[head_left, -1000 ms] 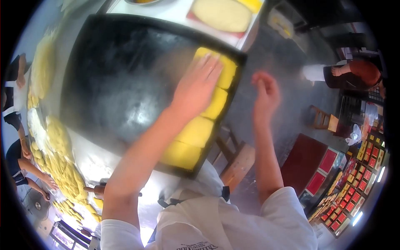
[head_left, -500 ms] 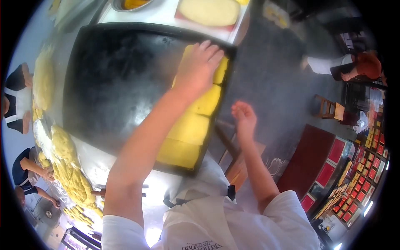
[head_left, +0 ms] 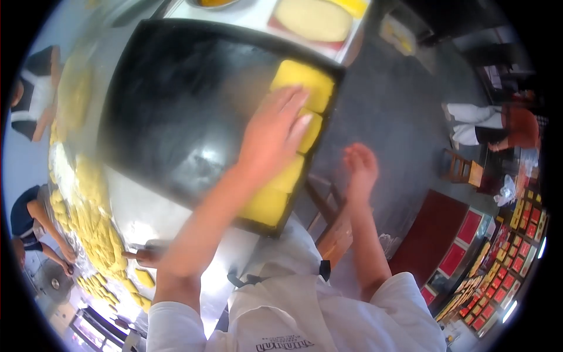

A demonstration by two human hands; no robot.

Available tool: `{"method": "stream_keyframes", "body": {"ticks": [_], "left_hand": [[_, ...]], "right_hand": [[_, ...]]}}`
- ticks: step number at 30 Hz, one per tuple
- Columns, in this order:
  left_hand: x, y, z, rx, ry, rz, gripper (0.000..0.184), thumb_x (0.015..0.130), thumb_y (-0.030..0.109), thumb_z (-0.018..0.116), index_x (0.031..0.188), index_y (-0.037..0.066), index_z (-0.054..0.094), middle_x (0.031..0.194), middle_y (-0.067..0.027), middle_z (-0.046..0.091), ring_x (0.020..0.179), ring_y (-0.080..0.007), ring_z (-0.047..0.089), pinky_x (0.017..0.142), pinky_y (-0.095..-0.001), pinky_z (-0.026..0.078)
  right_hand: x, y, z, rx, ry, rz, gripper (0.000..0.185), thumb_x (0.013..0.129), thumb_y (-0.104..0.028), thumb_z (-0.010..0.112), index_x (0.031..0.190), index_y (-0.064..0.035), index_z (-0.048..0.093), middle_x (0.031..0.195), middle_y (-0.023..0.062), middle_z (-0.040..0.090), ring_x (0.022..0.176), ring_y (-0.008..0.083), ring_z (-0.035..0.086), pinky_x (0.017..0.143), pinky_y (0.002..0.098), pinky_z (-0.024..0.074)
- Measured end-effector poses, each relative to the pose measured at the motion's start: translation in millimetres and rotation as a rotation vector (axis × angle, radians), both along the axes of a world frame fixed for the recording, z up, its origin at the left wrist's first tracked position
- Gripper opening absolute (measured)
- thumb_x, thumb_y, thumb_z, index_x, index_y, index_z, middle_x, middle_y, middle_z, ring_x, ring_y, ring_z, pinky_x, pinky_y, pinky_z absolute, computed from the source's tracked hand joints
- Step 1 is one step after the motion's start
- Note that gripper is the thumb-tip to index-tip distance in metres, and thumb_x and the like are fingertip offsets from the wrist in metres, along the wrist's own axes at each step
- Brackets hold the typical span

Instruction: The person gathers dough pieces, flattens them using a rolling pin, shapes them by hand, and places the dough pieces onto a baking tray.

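Note:
A large black baking tray (head_left: 170,94) lies before me, with a row of flat yellow dough pieces (head_left: 305,82) along its right side. My left hand (head_left: 272,132) rests over the middle of that row, fingers stretched out and pointing away from me. It appears to touch the dough and covers parts of the pieces under it. Off the tray's right edge, my right hand (head_left: 360,167) hangs in the air with its fingers curled in. Nothing shows in it.
A pale dough slab (head_left: 314,20) lies beyond the tray. On the left, floured yellow dough (head_left: 97,217) covers the worktop, with a rolling pin (head_left: 146,255) nearby. Two co-workers are at the left; another person (head_left: 519,126) is at the far right. A wooden stool (head_left: 463,169) stands on the floor.
My left hand has slid toward me along the row, uncovering the farthest dough piece. My right hand stays curled beside the tray. The whole view has shifted slightly.

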State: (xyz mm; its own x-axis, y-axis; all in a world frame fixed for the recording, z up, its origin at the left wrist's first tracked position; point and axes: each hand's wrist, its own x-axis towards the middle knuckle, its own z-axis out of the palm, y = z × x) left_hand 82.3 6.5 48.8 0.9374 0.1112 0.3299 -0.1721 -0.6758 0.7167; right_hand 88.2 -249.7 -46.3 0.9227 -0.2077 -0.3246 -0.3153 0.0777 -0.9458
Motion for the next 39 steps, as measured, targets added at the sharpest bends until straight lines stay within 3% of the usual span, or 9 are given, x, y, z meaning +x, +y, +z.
{"method": "stream_keyframes", "body": {"ticks": [4, 8, 11, 15, 18, 24, 28, 33, 39], "left_hand": [[-116, 0, 8, -0.178, 0.145, 0.189, 0.029, 0.095, 0.001, 0.068, 0.124, 0.001, 0.07, 0.126, -0.0178, 0.072, 0.111, -0.0373, 0.071, 0.094, -0.0418, 0.057], [-239, -13, 21, -0.215, 0.304, 0.277, 0.024, 0.095, 0.001, 0.067, 0.118, 0.004, 0.072, 0.123, -0.0146, 0.073, 0.108, -0.0343, 0.072, 0.093, -0.0429, 0.059], [-304, -17, 36, -0.348, 0.291, 0.381, 0.025, 0.095, 0.002, 0.065, 0.119, 0.004, 0.072, 0.121, -0.0139, 0.073, 0.113, -0.0336, 0.07, 0.098, -0.0425, 0.057], [-388, -10, 28, -0.413, 0.323, 0.56, 0.028, 0.096, 0.004, 0.065, 0.123, 0.002, 0.069, 0.123, -0.0168, 0.071, 0.117, -0.0365, 0.067, 0.1, -0.0447, 0.054], [-451, -11, 8, -0.394, 0.346, 0.696, 0.027, 0.098, 0.006, 0.065, 0.125, 0.002, 0.068, 0.125, -0.0175, 0.071, 0.118, -0.0377, 0.066, 0.101, -0.0445, 0.053], [-587, -8, -16, -0.43, 0.414, 0.899, 0.029, 0.1, 0.01, 0.065, 0.128, 0.005, 0.068, 0.128, -0.0164, 0.07, 0.117, -0.038, 0.066, 0.102, -0.0431, 0.052], [-639, 30, -50, -0.487, 0.343, 1.108, 0.038, 0.102, 0.012, 0.063, 0.138, 0.0, 0.063, 0.138, -0.0189, 0.067, 0.131, -0.0308, 0.064, 0.113, -0.0417, 0.048], [-663, 149, -48, 0.077, 0.134, 1.261, 0.049, 0.097, 0.011, 0.068, 0.142, -0.003, 0.056, 0.14, -0.0254, 0.062, 0.13, -0.0426, 0.058, 0.109, -0.0457, 0.048], [-649, 196, -40, 0.118, 0.629, 1.098, 0.044, 0.094, 0.019, 0.074, 0.127, -0.007, 0.06, 0.124, -0.0257, 0.067, 0.112, -0.0374, 0.066, 0.095, -0.0437, 0.053]], "right_hand": [[-2, 30, 72, -0.189, -0.295, 0.105, 0.017, 0.103, 0.001, 0.06, 0.118, 0.0001, 0.068, 0.102, 0.0091, 0.074, 0.084, 0.0114, 0.065, 0.08, 0.0246, 0.054], [-46, 86, 130, -0.101, -0.499, 0.323, 0.018, 0.101, 0.002, 0.06, 0.119, 0.0031, 0.066, 0.105, 0.013, 0.072, 0.09, 0.0155, 0.067, 0.086, 0.0288, 0.0553], [-100, 133, 153, 0.069, -0.589, 0.827, 0.021, 0.098, 0.005, 0.062, 0.118, 0.0035, 0.066, 0.105, 0.013, 0.071, 0.096, 0.0201, 0.068, 0.09, 0.0328, 0.054], [-193, 205, 139, -0.211, -0.462, 1.459, 0.042, 0.093, -0.007, 0.074, 0.133, -0.0023, 0.063, 0.116, 0.019, 0.071, 0.109, 0.0263, 0.069, 0.098, 0.0381, 0.0526], [-260, 251, 114, -0.472, -0.815, 1.705, 0.058, 0.093, -0.016, 0.077, 0.144, -0.0026, 0.054, 0.129, 0.0233, 0.066, 0.12, 0.0356, 0.064, 0.101, 0.0432, 0.0515], [-368, 286, 64, -0.526, -0.51, 1.594, 0.08, 0.092, -0.026, 0.079, 0.156, -0.003, 0.038, 0.144, 0.0259, 0.056, 0.125, 0.0417, 0.061, 0.101, 0.046, 0.0509], [-386, 310, 72, -0.579, -0.367, 1.504, 0.074, 0.093, -0.038, 0.078, 0.152, -0.0067, 0.045, 0.131, 0.0258, 0.066, 0.117, 0.0404, 0.067, 0.098, 0.0463, 0.0527], [-376, 274, 48, -0.643, -0.625, 1.307, 0.073, 0.089, -0.04, 0.081, 0.148, -0.0101, 0.05, 0.124, 0.0224, 0.071, 0.107, 0.0408, 0.072, 0.093, 0.0451, 0.0563], [-349, 192, 31, -0.996, -0.883, 1.056, 0.075, 0.086, -0.038, 0.082, 0.149, -0.0119, 0.05, 0.122, 0.0199, 0.073, 0.101, 0.0413, 0.073, 0.088, 0.0462, 0.0592]]}}
